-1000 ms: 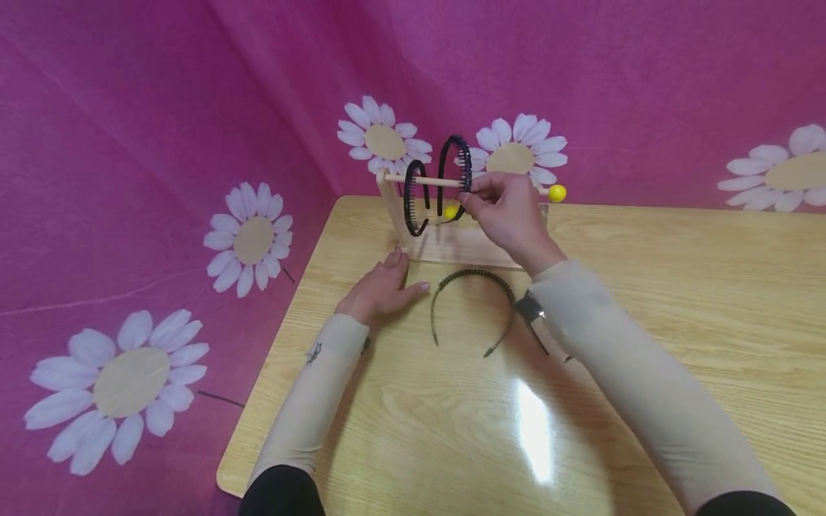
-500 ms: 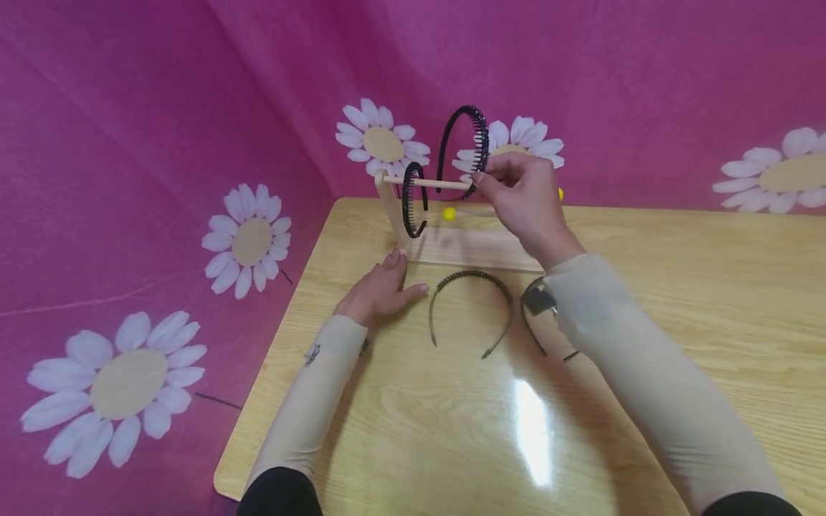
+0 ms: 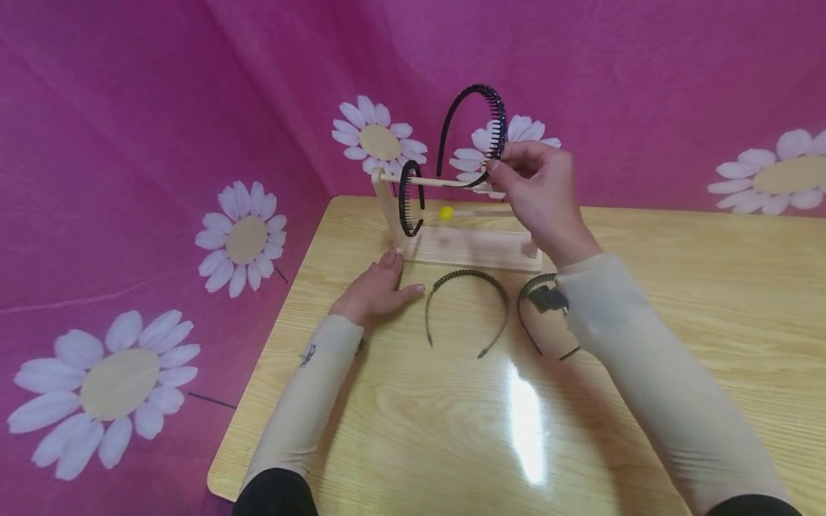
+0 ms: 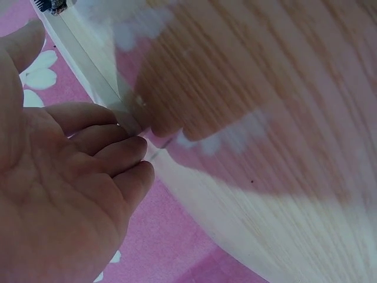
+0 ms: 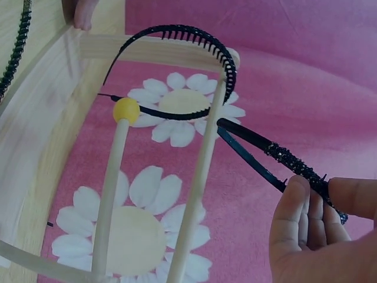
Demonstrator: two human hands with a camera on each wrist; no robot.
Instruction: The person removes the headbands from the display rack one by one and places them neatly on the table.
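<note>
My right hand (image 3: 542, 190) pinches a black headband (image 3: 497, 118) with comb teeth and a sparkly outer side. The right wrist view has this sparkly headband (image 5: 288, 159) beside the upper rod (image 5: 200, 171), its ends close to the rod; whether they touch, I cannot tell. A second black toothed headband (image 3: 405, 201) hangs around the upper rod, near the stand's left post (image 3: 386, 208). My left hand (image 3: 373, 290) lies with extended fingers at the left front corner of the wooden stand's base (image 3: 471, 247).
Two more headbands lie on the table (image 3: 413, 430) before the stand: a dark beaded one (image 3: 474, 273) and a black one (image 3: 524, 315), partly behind the right wrist's camera. A lower rod ends in a yellow ball (image 3: 446, 213). Pink flowered cloth (image 3: 271, 86) hangs behind and at left.
My right hand has moved up and right, lifting the sparkly headband from around the upper rod to above and beside it. The left hand has stayed at the stand's base.
</note>
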